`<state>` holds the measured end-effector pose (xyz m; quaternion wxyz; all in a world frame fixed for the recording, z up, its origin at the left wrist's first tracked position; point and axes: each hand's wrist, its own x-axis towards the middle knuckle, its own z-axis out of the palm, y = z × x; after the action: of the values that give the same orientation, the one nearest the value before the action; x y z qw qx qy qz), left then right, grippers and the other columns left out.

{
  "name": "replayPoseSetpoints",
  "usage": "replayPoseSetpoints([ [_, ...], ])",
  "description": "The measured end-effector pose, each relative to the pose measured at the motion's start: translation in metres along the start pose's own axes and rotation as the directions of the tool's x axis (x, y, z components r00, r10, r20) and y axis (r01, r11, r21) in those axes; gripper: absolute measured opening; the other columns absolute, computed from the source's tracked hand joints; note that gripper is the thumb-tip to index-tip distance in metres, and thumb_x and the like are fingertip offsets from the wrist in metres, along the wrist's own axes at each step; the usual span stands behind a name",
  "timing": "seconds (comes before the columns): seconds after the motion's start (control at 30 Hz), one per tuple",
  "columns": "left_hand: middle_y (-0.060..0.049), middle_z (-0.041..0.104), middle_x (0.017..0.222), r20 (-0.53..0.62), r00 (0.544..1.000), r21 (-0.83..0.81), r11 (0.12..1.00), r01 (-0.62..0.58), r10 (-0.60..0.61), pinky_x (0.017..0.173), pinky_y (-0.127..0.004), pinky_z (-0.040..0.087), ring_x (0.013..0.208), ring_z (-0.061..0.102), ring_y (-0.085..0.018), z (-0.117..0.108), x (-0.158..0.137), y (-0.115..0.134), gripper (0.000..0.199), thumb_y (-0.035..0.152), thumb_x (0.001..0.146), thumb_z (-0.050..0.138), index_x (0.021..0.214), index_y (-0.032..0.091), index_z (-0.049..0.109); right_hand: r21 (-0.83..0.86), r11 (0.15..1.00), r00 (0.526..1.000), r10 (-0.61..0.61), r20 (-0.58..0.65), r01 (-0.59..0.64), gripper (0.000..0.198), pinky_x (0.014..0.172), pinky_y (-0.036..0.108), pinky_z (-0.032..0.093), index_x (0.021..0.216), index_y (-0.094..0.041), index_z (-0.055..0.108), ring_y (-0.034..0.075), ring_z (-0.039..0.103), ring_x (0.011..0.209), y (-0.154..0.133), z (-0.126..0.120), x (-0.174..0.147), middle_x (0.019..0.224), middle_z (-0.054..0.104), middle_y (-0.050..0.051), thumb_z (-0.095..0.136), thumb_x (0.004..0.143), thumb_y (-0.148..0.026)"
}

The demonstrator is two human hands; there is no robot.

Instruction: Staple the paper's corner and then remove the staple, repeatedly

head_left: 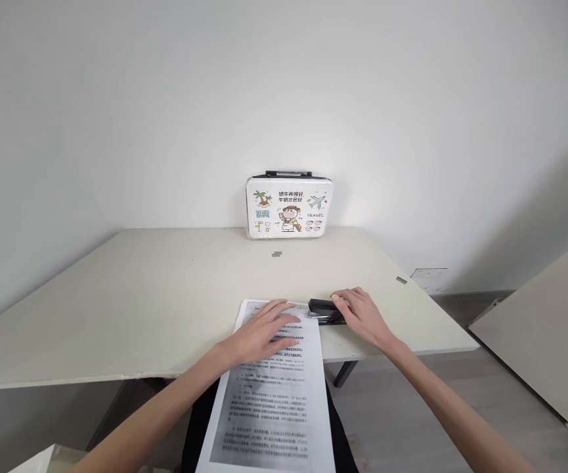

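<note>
Printed paper sheets [268, 407] lie partly on the table and hang over its front edge towards my lap. My left hand [266, 332] rests flat on the upper part of the paper, fingers spread. A black stapler [320, 310] lies on the table at the paper's top right corner, its jaw over that corner. My right hand [360, 315] grips the stapler's rear end from the right, fingers bent over its top. Whether a staple is in the paper cannot be made out.
Against the wall at the table's back stands a white case [289, 207] with cartoon pictures and a black handle. Small grey strips [276, 253] lie before it, and another strip [401, 280] is near the right edge of the white table [116, 302].
</note>
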<state>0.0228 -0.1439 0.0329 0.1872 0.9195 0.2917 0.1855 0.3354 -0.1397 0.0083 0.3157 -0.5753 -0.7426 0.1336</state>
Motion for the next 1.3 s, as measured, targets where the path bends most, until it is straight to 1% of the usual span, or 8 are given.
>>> replayPoseSetpoints([
  [0.1,-0.007,0.033,0.168,0.020,1.000,0.018,1.000,-0.017,0.017,0.125,-0.054,0.028,0.157,0.025,-0.033,0.010,0.002,0.001,0.052,0.054,0.101,0.057,0.149,0.034,0.054,0.007,1.000,0.999,0.002,0.046,-0.002,0.050,0.104,0.047,0.039,0.104,-0.026,0.066,0.031,0.057,0.119,-0.014,0.001,0.013,0.118,0.073,0.009,0.027,0.107,-0.057],
  [0.2,-0.004,0.027,0.171,0.031,0.999,0.034,0.999,-0.021,0.020,0.127,-0.056,0.024,0.159,0.019,-0.033,0.020,0.004,0.001,0.056,0.058,0.101,0.055,0.153,0.038,0.050,0.022,0.999,0.995,0.032,0.097,-0.034,0.052,0.103,0.045,0.039,0.104,-0.026,0.065,0.031,0.057,0.121,-0.026,0.008,0.028,0.121,0.072,0.009,0.023,0.107,-0.058],
  [0.37,-0.002,0.023,0.172,0.032,0.999,0.058,0.998,0.010,-0.012,0.128,-0.057,0.018,0.160,0.014,-0.033,0.031,0.001,0.003,0.057,0.060,0.103,0.047,0.156,0.038,0.045,0.017,0.998,0.981,0.058,0.184,-0.062,0.054,0.100,0.043,0.043,0.099,-0.024,0.067,0.031,0.062,0.117,-0.038,0.022,0.048,0.117,0.073,0.012,0.026,0.107,-0.059],
  [0.5,-0.002,0.023,0.172,0.017,1.000,0.068,0.998,0.000,-0.001,0.128,-0.056,0.020,0.159,0.017,-0.034,0.033,-0.001,0.006,0.058,0.059,0.103,0.049,0.156,0.037,0.045,0.018,0.999,0.973,-0.033,0.227,0.029,0.052,0.106,0.042,0.041,0.109,-0.024,0.069,0.029,0.059,0.126,-0.045,0.022,0.053,0.127,0.071,0.011,0.027,0.107,-0.056],
  [0.67,-0.002,0.019,0.173,0.059,0.998,0.112,0.994,0.004,-0.010,0.129,-0.052,0.019,0.159,0.017,-0.033,0.028,0.000,0.013,0.059,0.062,0.104,0.043,0.156,0.034,0.047,-0.027,0.999,0.950,0.027,0.310,-0.020,0.059,0.111,0.042,0.040,0.122,-0.024,0.068,0.028,0.057,0.132,-0.053,0.017,0.051,0.136,0.067,0.010,0.020,0.108,-0.055],
  [0.83,-0.005,0.016,0.173,0.088,0.996,0.137,0.991,0.010,-0.022,0.129,-0.052,0.020,0.159,0.015,-0.032,0.027,0.000,0.016,0.060,0.062,0.105,0.040,0.156,0.032,0.048,-0.036,0.998,0.947,0.062,0.316,-0.053,0.061,0.110,0.040,0.042,0.126,-0.026,0.066,0.028,0.058,0.133,-0.053,0.014,0.050,0.138,0.067,0.008,0.017,0.108,-0.057],
  [1.17,-0.001,0.015,0.173,0.039,0.999,0.153,0.988,-0.013,0.008,0.129,-0.052,0.021,0.159,0.017,-0.032,0.032,-0.003,0.012,0.058,0.062,0.105,0.042,0.156,0.035,0.047,-0.057,0.996,0.946,0.083,0.313,-0.068,0.059,0.107,0.038,0.044,0.124,-0.028,0.066,0.026,0.060,0.129,-0.054,0.015,0.049,0.137,0.067,0.006,0.017,0.108,-0.056],
  [1.3,-0.003,0.016,0.173,0.073,0.997,0.147,0.989,0.008,-0.019,0.129,-0.053,0.020,0.159,0.016,-0.032,0.029,-0.003,0.014,0.059,0.063,0.105,0.040,0.156,0.034,0.047,-0.088,0.994,0.947,0.091,0.308,-0.066,0.059,0.106,0.037,0.045,0.125,-0.028,0.066,0.025,0.061,0.128,-0.054,0.017,0.050,0.136,0.067,0.006,0.016,0.108,-0.056],
])
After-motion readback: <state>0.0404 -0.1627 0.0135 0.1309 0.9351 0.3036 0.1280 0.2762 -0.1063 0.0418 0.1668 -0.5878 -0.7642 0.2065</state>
